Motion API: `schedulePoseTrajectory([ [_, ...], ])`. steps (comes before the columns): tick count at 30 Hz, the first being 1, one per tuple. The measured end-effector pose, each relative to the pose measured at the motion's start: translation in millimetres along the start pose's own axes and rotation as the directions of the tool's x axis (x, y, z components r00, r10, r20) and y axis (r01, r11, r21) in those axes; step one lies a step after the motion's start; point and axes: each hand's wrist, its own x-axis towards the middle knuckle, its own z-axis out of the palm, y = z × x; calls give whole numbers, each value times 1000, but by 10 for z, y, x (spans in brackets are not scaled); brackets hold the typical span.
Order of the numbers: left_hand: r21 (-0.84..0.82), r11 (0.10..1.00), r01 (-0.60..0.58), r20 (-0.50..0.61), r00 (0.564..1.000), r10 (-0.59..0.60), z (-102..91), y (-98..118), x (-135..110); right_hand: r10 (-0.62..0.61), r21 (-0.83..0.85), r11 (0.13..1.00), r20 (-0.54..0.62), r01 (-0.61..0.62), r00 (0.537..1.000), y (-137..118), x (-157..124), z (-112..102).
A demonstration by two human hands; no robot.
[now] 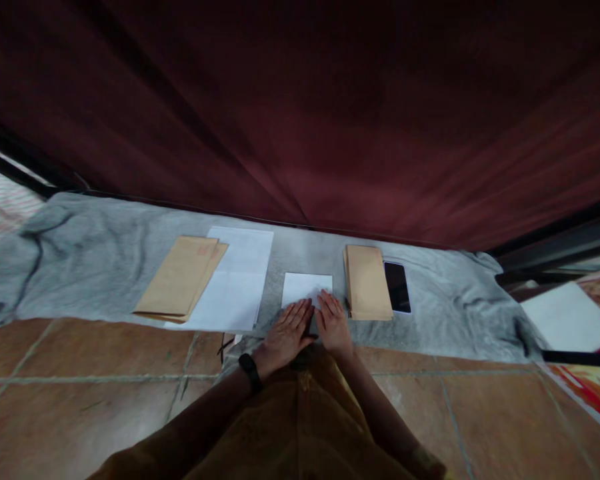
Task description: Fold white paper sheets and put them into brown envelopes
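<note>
Grey cloth (95, 247) covers a long, narrow surface, rumpled at its left end and smoother toward the middle. On it, left of centre, lie the left envelopes (177, 273), a slanted brown pile with edges a little out of line, overlapping the large sheets (235, 273), which are white and reach the near edge. Bare cloth separates these from the small paper (305, 283), flat at the middle, right in front of the person, its near part hidden under the fingers. The left hand (289, 328), with a watch (250, 372) on its wrist, lies palm down, fingers stretched out over the paper; beside it the right hand (334, 323) lies much the same way. They are close together, neither gripping; whether they touch at the left thumb, I cannot tell. The step in hand looks like pressing or smoothing the paper, perhaps along a fold, though the fold itself is hidden. The next move probably calls for even pressure, with one palm steadying while the other slides along the edge. Just right are the right envelopes (369, 283), another brown pile, then the phone (397, 287), dark screen up beside them.
</note>
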Motion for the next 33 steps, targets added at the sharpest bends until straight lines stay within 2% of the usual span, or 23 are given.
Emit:
schedulePoseTrajectory([
  [5,-21,999,-24,0,1000,24,108,-35,-62,1,17,1000,92,-3,996,-36,308,32],
  [9,-20,1000,-23,-6,1000,23,106,-59,-70,21,-70,997,142,-11,990,-23,417,93],
  [15,7,999,36,-19,999,-36,22,-59,-154,52,-197,980,92,-33,994,-3,366,158],
  [25,54,988,147,-14,989,-147,-69,-162,-379,86,-289,955,44,-70,995,-39,331,199],
  [28,42,981,189,-35,982,-188,-145,-159,-291,88,-266,961,36,-76,995,-25,324,220],
  [33,-13,975,222,-82,972,-222,-219,-232,137,73,-224,972,18,-67,997,-3,318,236],
])
